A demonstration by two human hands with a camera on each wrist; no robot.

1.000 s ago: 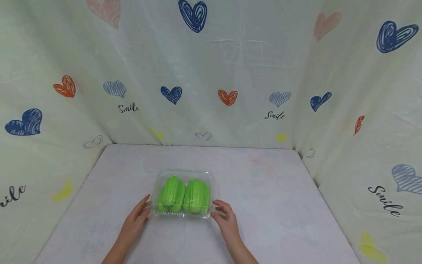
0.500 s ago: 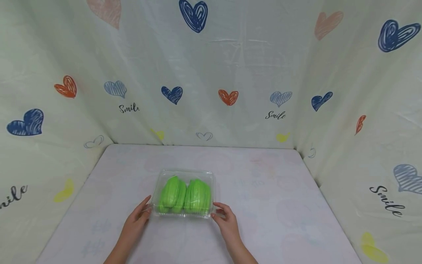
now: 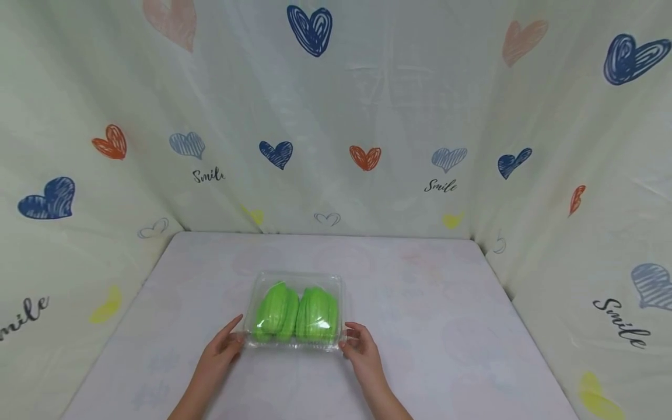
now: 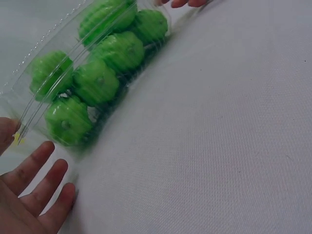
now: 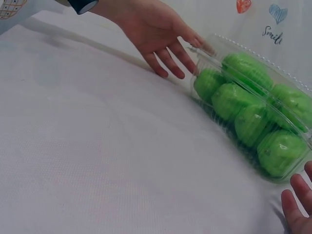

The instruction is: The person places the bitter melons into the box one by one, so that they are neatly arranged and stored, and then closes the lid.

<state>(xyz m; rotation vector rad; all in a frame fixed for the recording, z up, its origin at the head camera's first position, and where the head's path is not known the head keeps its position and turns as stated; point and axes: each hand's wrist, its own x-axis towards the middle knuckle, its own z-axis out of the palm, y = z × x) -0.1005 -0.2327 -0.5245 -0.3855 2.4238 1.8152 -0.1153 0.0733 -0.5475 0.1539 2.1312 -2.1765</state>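
A clear plastic clamshell box (image 3: 294,276) stands on the table, with several bright green, ribbed, gourd-like pieces (image 3: 317,318) packed inside. At its front left corner my left hand (image 3: 212,353) pinches the rim between thumb and index finger; the other fingers (image 4: 46,187) are spread below it in the left wrist view. Opposite, my right hand (image 3: 367,361) grips the front right corner. The right wrist view shows the pieces' rounded, dimpled ends (image 5: 251,124) through the box wall, with only the right hand's fingertips (image 5: 289,204) at the frame's edge.
A white cloth with faint prints covers the table (image 3: 446,303). Pale curtains (image 3: 378,105) with hearts and "Smile" lettering enclose it at the back and both sides. A dark band (image 5: 83,5) circles the left wrist.
The whole head view has shifted slightly, with hearts, table and box all a little right and lower. Both hands keep their places at the box's corners.
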